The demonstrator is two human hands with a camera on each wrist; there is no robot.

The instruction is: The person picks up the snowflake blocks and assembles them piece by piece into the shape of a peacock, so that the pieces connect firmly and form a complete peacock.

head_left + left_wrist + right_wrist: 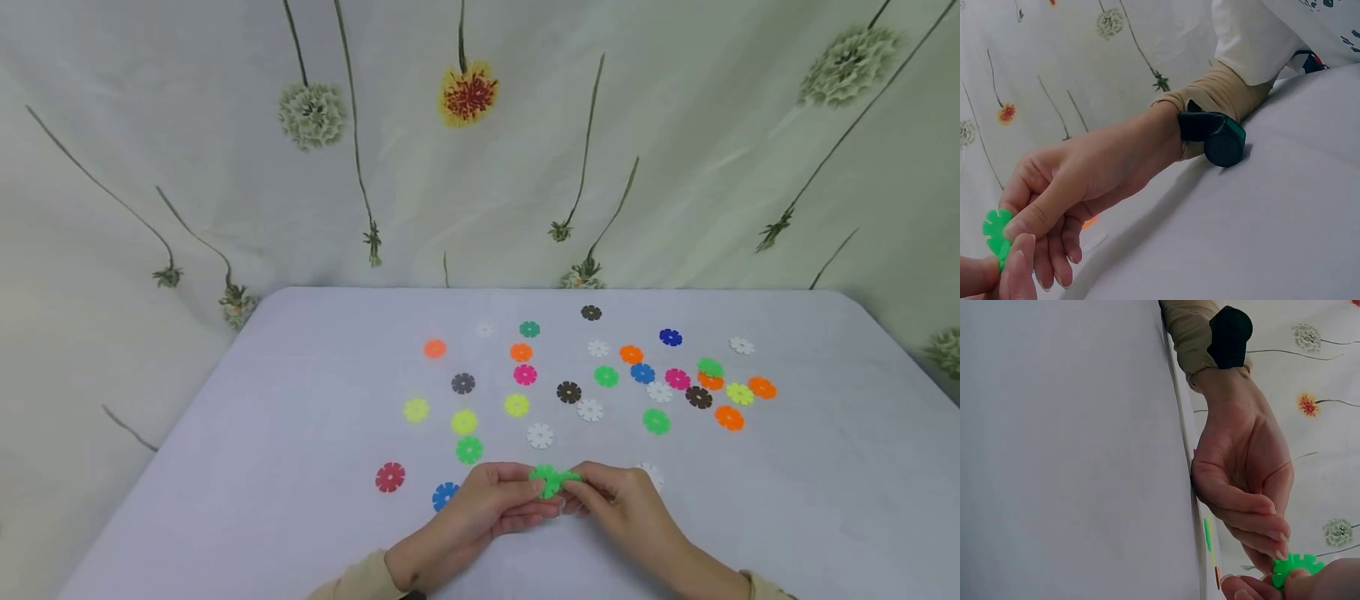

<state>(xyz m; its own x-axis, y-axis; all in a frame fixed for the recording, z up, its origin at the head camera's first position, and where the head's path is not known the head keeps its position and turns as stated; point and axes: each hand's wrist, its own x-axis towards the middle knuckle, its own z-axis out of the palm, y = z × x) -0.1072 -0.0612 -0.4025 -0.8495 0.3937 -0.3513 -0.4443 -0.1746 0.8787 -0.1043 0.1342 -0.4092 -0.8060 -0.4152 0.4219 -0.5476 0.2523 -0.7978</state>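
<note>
Draped behind everything hangs a pale cloth backdrop (675,150) printed with long-stemmed dandelion heads and one yellow-red flower. Below it lies the white surface (225,467), which carries the whole scatter of work.

Across its middle and right, flat notched plastic discs (600,375) lie loose in many colours: orange, pink, white, brown, blue, yellow, green. They rest flat and mostly apart, so that each can be picked out singly. A red disc (390,477) and a blue disc (444,496) sit nearest the left wrist; a white one peeps out just behind the right hand.

At the near edge the two hands meet. The left hand (491,508) and the right hand (622,504) each pinch the green disc piece (553,479) between thumb and fingertips, held just above the surface and between the hands. It seems to be two green discs crossed through their notches, which would explain the opposed grip: one hand steadies while the other presses, I judge. The wrist views show the same green piece (996,232) (1294,567) clamped at the fingertips, the remaining fingers loosely curled beneath. Tan sleeves (1216,94) cover both forearms, with a dark wrist-worn camera (1219,139) at the right cuff.
</note>
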